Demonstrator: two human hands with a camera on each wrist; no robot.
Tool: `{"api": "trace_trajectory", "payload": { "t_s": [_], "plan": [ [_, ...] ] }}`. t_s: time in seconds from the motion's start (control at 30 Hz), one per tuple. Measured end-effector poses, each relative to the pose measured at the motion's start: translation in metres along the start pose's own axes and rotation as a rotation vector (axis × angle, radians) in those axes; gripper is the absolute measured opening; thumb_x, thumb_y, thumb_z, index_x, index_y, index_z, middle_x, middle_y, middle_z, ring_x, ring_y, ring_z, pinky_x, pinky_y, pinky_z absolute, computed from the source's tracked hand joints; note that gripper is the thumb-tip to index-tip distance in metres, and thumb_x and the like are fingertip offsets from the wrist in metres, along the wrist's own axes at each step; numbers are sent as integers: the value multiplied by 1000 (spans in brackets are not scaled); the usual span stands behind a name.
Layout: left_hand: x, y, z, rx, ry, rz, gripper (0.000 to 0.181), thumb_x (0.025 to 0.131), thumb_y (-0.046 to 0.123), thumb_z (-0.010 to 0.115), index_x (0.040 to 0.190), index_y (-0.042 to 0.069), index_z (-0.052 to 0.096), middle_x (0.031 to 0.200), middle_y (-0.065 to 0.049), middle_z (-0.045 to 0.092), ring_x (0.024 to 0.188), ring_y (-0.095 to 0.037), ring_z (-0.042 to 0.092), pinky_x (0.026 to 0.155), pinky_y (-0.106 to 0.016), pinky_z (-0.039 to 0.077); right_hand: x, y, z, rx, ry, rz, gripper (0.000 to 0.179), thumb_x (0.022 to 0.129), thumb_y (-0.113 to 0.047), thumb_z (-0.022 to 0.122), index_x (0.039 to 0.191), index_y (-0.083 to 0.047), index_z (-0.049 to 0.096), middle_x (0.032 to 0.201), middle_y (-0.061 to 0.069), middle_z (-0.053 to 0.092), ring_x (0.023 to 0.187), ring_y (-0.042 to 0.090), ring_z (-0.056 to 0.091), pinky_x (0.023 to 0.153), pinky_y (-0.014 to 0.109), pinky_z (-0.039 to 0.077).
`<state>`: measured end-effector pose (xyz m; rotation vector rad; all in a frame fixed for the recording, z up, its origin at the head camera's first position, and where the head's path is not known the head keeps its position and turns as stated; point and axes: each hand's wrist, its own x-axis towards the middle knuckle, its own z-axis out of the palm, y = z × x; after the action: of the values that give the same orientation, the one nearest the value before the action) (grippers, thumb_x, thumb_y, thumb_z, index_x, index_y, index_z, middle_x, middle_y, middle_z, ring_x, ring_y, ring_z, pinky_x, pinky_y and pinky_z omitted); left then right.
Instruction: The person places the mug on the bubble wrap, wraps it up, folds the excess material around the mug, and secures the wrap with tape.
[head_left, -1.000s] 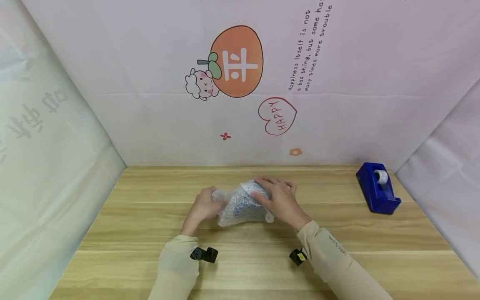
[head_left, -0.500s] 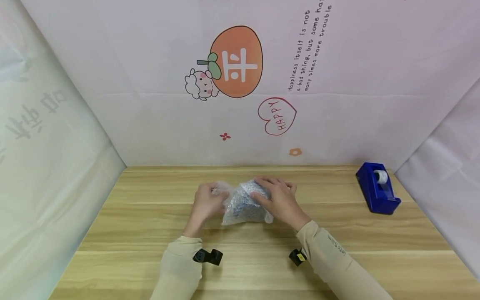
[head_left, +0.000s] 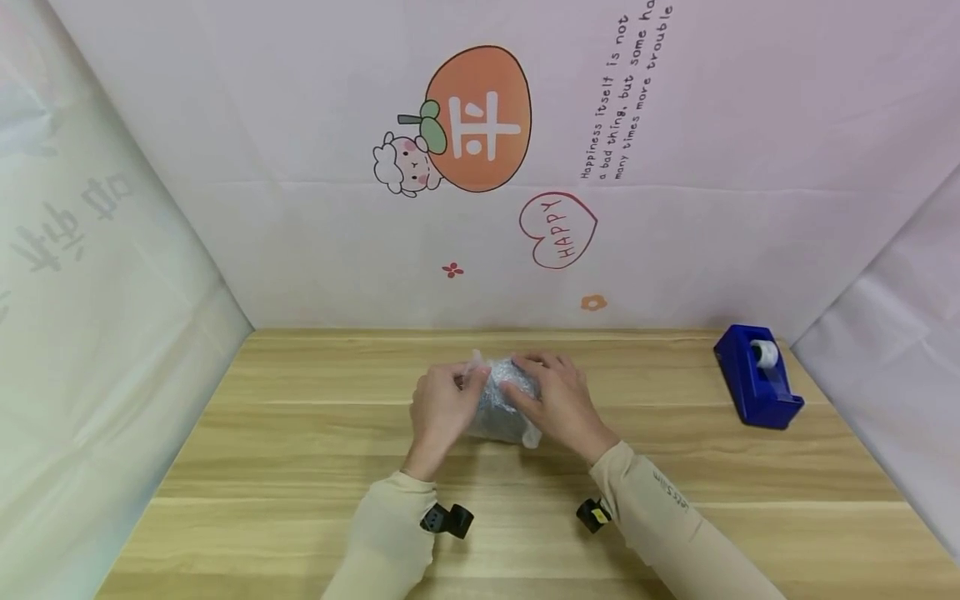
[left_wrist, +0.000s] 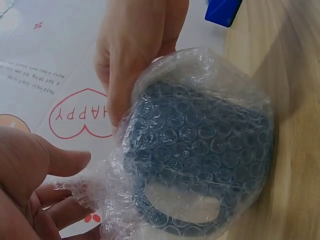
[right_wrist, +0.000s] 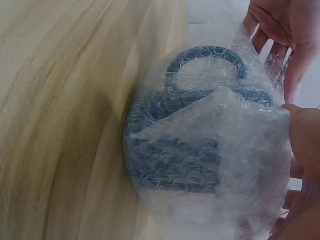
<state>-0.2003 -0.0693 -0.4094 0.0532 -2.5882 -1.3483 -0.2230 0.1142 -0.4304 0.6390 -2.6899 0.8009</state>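
Note:
A dark blue mug [left_wrist: 190, 135] lies on its side, wrapped in clear bubble wrap [head_left: 501, 423]; its handle shows through the film in both wrist views. My left hand [head_left: 446, 404] is at the wrap's left end and pinches the loose, crumpled edge between thumb and fingers. From the right, my right hand [head_left: 562, 404] holds the wrapped mug, thumb on the near side and fingers over the top. In the right wrist view, a folded flap of bubble wrap [right_wrist: 250, 150] overlaps the mug's body.
A blue tape dispenser [head_left: 757, 379] with a white roll stands at the back right of the wooden table [head_left: 300, 442]. A printed white curtain [head_left: 337, 258] rises along the table's back edge, with more curtain at both sides.
My left hand has moved right and slightly forward, lifting the loose end of the bubble wrap and bringing it in against the mug. My right hand stays almost in place.

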Motion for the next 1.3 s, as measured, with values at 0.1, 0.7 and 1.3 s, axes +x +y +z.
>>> {"api": "trace_trajectory", "payload": {
  "t_s": [0.1,0.7,1.3],
  "plan": [
    [3,2,2,43,5,-8,28,94,41,72,92,14,82,52,7,45,45,-9,33,40,-25,24,0,0,0,8,13,-17,53,95,-34,74,134,1,64,128,18,64,114,37,56,94,61,45],
    [18,1,12,189,41,43,18,85,28,82,100,17,82,97,-5,78,71,-23,69,56,-35,50,-5,0,1,37,9,-51,55,97,-33,70,133,8,62,127,20,61,106,33,53,83,46,50],
    [17,-1,14,237,-17,241,18,90,19,78,107,14,80,90,-9,77,49,-10,45,46,-27,36,-5,29,-31,348,-300,-39,70,86,-23,84,144,2,54,124,10,57,111,26,54,84,41,50]
  ]
}}
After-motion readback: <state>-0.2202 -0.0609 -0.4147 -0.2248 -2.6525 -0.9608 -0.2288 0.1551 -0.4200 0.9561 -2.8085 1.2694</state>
